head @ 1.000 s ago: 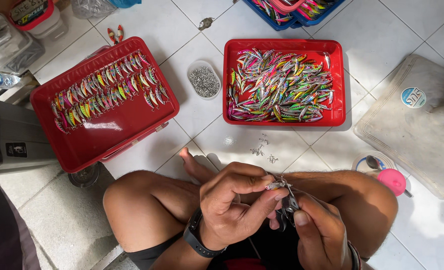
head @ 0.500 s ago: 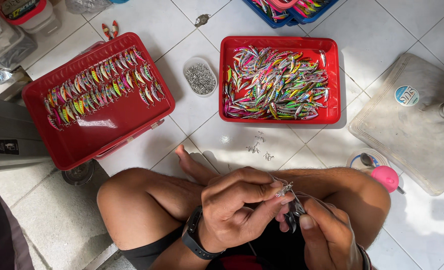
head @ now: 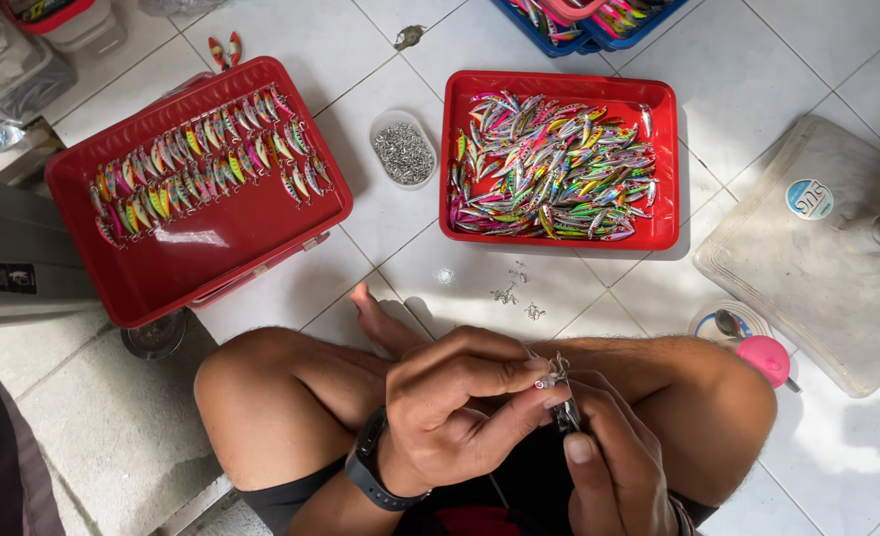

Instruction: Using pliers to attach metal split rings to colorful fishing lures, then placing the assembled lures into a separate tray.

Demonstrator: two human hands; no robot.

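A red tray (head: 261,238) held colourful fish lures in neat rows. Another red tray (head: 559,89) held a big messy pile of them. Between the trays sat a small clear tub of tiny metal bits (head: 403,151). A pink cap (head: 763,359) lay near a grey slab (head: 817,268).

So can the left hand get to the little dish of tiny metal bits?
Probably yes. The left hand pinches a small metal piece, but only bare tile lies between it and the small dish, with nothing blocking.
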